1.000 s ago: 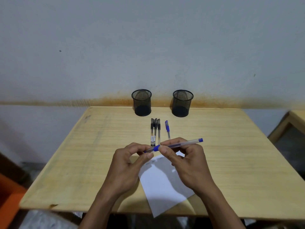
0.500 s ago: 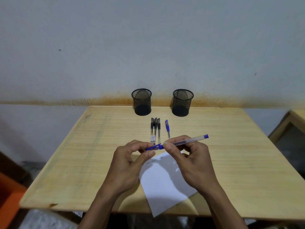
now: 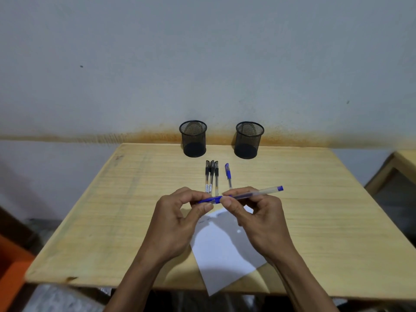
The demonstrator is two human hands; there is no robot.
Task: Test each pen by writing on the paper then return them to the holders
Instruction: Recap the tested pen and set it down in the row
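Both hands hold one blue pen point(image 3: 254, 193) level above the white paper point(image 3: 225, 248). My left hand point(image 3: 177, 224) pinches its blue cap end, and my right hand point(image 3: 256, 219) grips the clear barrel beside it. Faint writing shows near the paper's top edge. Three black pens point(image 3: 211, 174) lie side by side on the table beyond my hands, with another blue pen point(image 3: 228, 173) just to their right. Two black mesh holders stand at the table's far edge, the left holder point(image 3: 193, 138) and the right holder point(image 3: 248, 139); neither shows a pen inside.
The wooden table point(image 3: 326, 210) stands against a grey wall. The paper hangs slightly over the near edge. Another wooden piece of furniture point(image 3: 396, 167) sits at the right, and an orange object point(image 3: 11, 266) lies low at the left.
The pen's far end has risen slightly and shifted right, and my hands have moved a little apart along the pen at the cap.
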